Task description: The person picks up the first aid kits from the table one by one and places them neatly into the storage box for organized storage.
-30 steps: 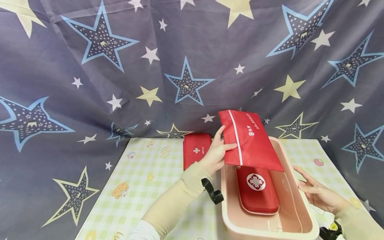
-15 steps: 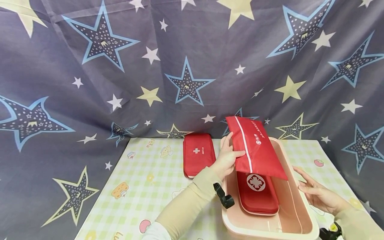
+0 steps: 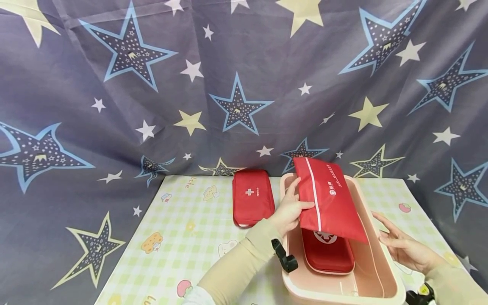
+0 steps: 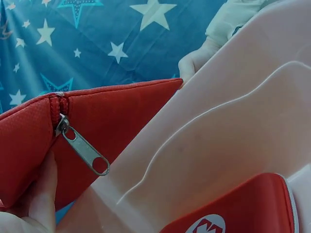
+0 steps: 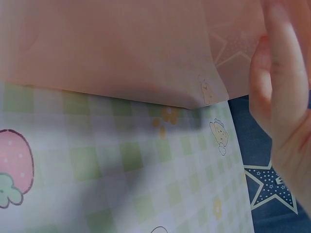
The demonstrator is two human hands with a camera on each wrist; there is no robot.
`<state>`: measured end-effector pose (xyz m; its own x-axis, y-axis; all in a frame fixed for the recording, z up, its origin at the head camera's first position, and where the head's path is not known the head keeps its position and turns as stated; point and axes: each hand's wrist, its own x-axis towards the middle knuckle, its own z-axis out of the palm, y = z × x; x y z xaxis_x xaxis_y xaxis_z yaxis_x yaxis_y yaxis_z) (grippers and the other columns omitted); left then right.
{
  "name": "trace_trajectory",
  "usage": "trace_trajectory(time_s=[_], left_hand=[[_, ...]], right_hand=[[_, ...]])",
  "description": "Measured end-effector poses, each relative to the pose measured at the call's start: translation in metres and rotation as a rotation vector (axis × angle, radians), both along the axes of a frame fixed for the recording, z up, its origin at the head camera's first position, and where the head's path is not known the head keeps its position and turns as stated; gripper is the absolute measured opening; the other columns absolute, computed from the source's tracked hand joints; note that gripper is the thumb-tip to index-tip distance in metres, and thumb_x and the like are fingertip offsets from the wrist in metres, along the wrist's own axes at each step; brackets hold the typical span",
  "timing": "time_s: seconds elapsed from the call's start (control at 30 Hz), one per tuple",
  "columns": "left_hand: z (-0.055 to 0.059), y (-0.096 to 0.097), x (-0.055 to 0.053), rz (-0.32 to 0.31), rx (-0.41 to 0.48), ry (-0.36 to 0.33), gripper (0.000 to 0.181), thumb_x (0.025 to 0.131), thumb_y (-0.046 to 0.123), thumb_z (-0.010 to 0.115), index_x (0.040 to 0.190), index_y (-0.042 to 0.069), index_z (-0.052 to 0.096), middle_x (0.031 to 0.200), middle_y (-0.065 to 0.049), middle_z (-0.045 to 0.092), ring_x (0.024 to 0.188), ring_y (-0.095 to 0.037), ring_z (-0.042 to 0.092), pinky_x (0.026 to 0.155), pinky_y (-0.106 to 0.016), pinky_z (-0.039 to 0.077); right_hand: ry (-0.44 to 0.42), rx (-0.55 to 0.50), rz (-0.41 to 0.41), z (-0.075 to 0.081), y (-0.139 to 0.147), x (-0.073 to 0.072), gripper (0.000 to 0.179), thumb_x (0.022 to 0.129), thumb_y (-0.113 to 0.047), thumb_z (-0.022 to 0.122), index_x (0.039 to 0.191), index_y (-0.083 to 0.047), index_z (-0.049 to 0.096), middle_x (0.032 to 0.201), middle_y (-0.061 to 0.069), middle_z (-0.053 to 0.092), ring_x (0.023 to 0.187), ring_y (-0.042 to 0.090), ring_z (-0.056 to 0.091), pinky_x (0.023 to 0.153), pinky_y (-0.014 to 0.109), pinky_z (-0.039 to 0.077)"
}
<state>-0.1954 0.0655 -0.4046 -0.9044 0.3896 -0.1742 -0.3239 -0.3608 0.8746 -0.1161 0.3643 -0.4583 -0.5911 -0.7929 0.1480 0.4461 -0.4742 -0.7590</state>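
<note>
My left hand (image 3: 290, 212) pinches the left edge of a red zip pouch (image 3: 339, 205) with a white stripe. The pouch hangs tilted over a pink plastic bin (image 3: 367, 264), and its metal zipper pull (image 4: 86, 149) dangles in the left wrist view. Beneath it, inside the bin, lies a red zippered case (image 3: 331, 257) whose round white emblem is partly covered by the pouch. My right hand (image 3: 408, 249) is at the bin's right side, fingers extended against the outer wall (image 5: 121, 48); their exact contact is hard to tell.
A second red pouch (image 3: 252, 199) marked with a white cross lies on the table left of the bin. The green-checked tablecloth (image 3: 183, 250) covers the table, and a star-patterned curtain (image 3: 213, 55) hangs behind it.
My left hand has moved right and lower with the red zip pouch, which now hides more of the case's emblem. The right hand and the bin have stayed put.
</note>
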Motion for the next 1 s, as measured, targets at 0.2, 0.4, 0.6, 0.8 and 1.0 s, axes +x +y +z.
trace_trajectory(time_s=[0.2,0.4,0.6,0.8,1.0], left_hand=[[-0.003,-0.004,0.004,-0.001,-0.019,0.002,0.08,0.082,-0.013,0.057,0.147,0.023,0.028,0.126,-0.017,0.051,0.109,-0.027,0.056,0.094,-0.048,0.049],[-0.003,-0.011,0.008,-0.021,-0.022,0.011,0.08,0.082,-0.014,0.056,0.147,0.024,0.028,0.127,-0.018,0.051,0.109,-0.026,0.056,0.094,-0.046,0.049],[-0.002,-0.012,0.012,-0.034,-0.04,-0.001,0.079,0.082,-0.013,0.056,0.146,0.023,0.029,0.126,-0.016,0.052,0.109,-0.026,0.055,0.095,-0.046,0.049],[0.001,-0.01,0.016,-0.026,-0.05,-0.048,0.078,0.082,-0.011,0.057,0.146,0.023,0.031,0.126,-0.014,0.052,0.111,-0.026,0.053,0.095,-0.046,0.049],[0.005,-0.009,0.025,-0.023,-0.072,-0.053,0.079,0.081,-0.013,0.057,0.146,0.022,0.031,0.123,-0.014,0.053,0.107,-0.025,0.055,0.093,-0.045,0.05]], right_hand=[[-0.001,0.002,0.005,-0.002,0.0,0.001,0.066,0.1,0.004,0.008,0.146,-0.041,0.024,0.141,0.002,0.047,0.129,0.022,0.048,0.106,0.041,0.04],[-0.007,-0.026,0.015,-0.002,0.0,0.0,0.067,0.099,0.004,0.007,0.147,-0.039,0.023,0.142,0.004,0.045,0.13,0.023,0.046,0.106,0.04,0.039],[-0.01,-0.033,0.021,-0.001,0.001,0.0,0.067,0.1,0.004,0.007,0.147,-0.039,0.024,0.142,0.003,0.045,0.13,0.023,0.046,0.106,0.04,0.039],[0.0,-0.02,0.015,-0.002,0.0,-0.001,0.066,0.1,0.004,0.007,0.147,-0.04,0.023,0.142,0.003,0.045,0.129,0.023,0.047,0.106,0.041,0.039],[-0.01,-0.03,0.019,-0.001,0.0,0.0,0.067,0.099,0.005,0.008,0.147,-0.04,0.024,0.141,0.004,0.046,0.129,0.023,0.048,0.106,0.041,0.039]])
